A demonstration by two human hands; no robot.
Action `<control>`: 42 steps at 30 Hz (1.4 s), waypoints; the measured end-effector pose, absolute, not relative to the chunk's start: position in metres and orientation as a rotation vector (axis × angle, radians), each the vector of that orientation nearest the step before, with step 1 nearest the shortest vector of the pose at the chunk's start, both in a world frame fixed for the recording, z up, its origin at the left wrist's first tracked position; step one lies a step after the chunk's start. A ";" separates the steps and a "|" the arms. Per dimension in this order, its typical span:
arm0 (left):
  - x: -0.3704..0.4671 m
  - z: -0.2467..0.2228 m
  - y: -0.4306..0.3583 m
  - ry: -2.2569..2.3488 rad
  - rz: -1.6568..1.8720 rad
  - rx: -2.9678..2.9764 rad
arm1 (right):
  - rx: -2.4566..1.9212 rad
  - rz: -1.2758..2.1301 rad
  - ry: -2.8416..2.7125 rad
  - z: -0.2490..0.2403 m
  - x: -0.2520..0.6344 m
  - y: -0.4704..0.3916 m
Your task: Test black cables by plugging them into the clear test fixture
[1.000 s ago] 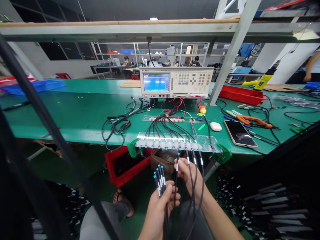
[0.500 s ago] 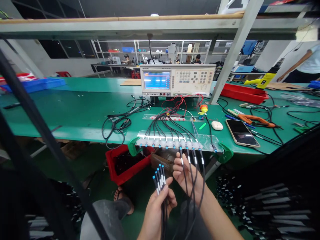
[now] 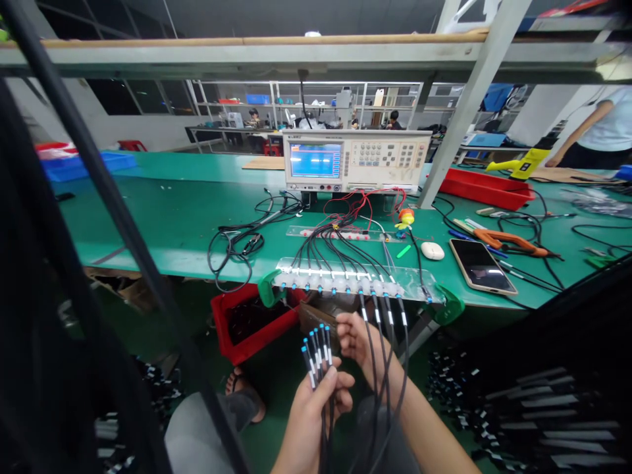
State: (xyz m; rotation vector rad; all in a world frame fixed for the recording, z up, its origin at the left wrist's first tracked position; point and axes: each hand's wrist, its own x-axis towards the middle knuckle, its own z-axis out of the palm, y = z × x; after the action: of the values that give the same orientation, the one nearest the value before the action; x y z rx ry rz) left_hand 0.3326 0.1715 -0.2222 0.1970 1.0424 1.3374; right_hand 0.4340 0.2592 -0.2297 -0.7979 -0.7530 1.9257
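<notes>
My left hand (image 3: pixel 320 401) is closed round a bundle of black cables (image 3: pixel 318 355) with blue tips and white labels, which point up. Just right of it, my right hand (image 3: pixel 363 345) has its fingers loosely curled and apart, with nothing seen between them. It is beside several black cables (image 3: pixel 390 349) that hang from the right part of a clear connector strip (image 3: pixel 336 284). Green clamps (image 3: pixel 448 304) hold the strip at the bench edge. Black wires run from its back toward a bench meter (image 3: pixel 355 161) with a lit blue screen.
A phone (image 3: pixel 481 265), a white case (image 3: pixel 432 250) and orange-handled pliers (image 3: pixel 513 242) lie on the green bench (image 3: pixel 168 217). Below its edge is a red bin (image 3: pixel 232 339). Cable bundles hang at both sides. A person's arm (image 3: pixel 575 138) shows at the far right.
My right hand has moved slightly down and left, away from the connector strip. The cable tips in my left hand are spread a little wider. The whole view has shifted slightly.
</notes>
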 end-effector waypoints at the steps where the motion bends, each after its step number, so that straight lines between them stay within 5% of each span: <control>1: 0.333 -0.221 0.172 1.046 1.337 0.212 | -0.852 1.907 -0.876 -0.232 0.433 0.255; 21: 0.331 -0.213 0.173 1.111 1.360 0.277 | -0.833 1.839 -1.280 -0.233 0.428 0.248; 28: 0.324 -0.218 0.176 1.116 1.362 0.118 | -1.046 1.537 -1.102 -0.220 0.428 0.258; 42: 0.326 -0.220 0.175 1.028 1.421 0.184 | -0.601 2.005 -0.404 -0.219 0.420 0.272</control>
State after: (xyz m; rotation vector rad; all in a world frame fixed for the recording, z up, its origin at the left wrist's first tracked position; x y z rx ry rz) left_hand 0.3261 0.1752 -0.2200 0.1839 1.0283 1.4206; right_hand 0.4199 0.2722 -0.2187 -0.6010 -0.4039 2.0053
